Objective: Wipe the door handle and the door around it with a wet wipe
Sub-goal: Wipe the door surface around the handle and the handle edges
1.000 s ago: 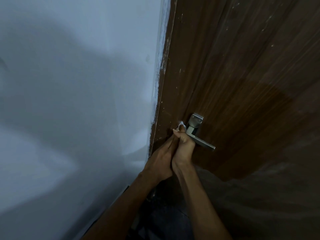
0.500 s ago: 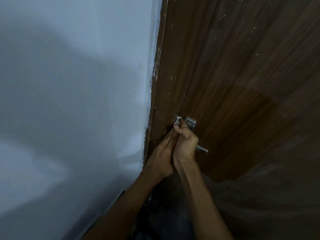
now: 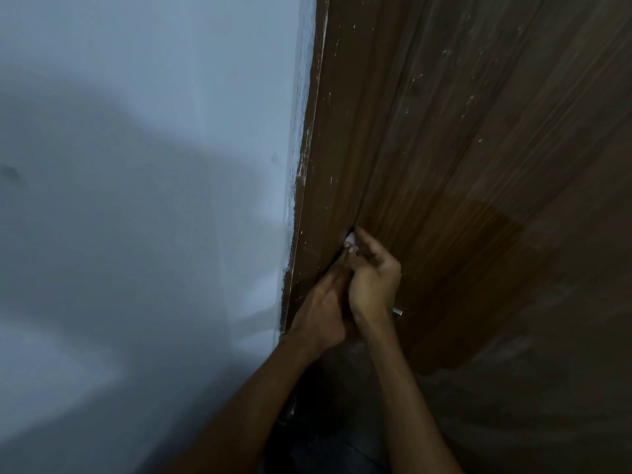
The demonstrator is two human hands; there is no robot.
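A dark brown wooden door (image 3: 461,165) fills the right side. My right hand (image 3: 374,278) pinches a small white wet wipe (image 3: 350,241) and presses it against the door near its left edge, above the handle. Only the tip of the metal lever handle (image 3: 397,312) shows below my right wrist; the rest is hidden by the hand. My left hand (image 3: 321,309) lies beside the right one with straight fingers resting on the door edge and frame.
A pale blue-white wall (image 3: 136,200) takes up the left half, with rough white paint along the brown door frame (image 3: 307,206). The dark floor (image 3: 325,439) shows between my forearms. A lighter, glossier patch of the door (image 3: 478,241) lies right of my hands.
My right hand has moved the wipe up and left, off the handle plate onto the door near its edge. The handle, plainly visible before, is now almost wholly covered. My left hand stayed alongside.
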